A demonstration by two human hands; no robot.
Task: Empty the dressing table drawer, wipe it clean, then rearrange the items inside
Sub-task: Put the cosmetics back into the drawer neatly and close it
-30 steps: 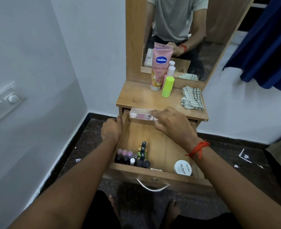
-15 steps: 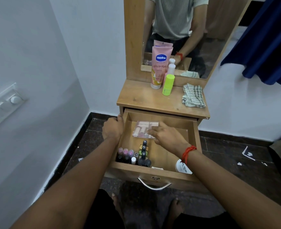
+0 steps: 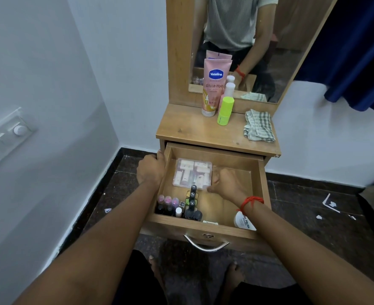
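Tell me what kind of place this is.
Most likely a home bedroom or dressing corner: a wooden dressing table with a mirror, a Vaseline lotion tube on top, and nail polish bottles in its open drawer.

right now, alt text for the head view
A person's right hand is at the right edge of a clear box lying in an open drawer, while the left hand grips its left wall. Nail polish bottles stand at the front left.

white walls (image 3: pixel 49 62), dark speckled floor (image 3: pixel 313 205), switch panel (image 3: pixel 6 137) at left, blue curtain (image 3: pixel 357 51) at right
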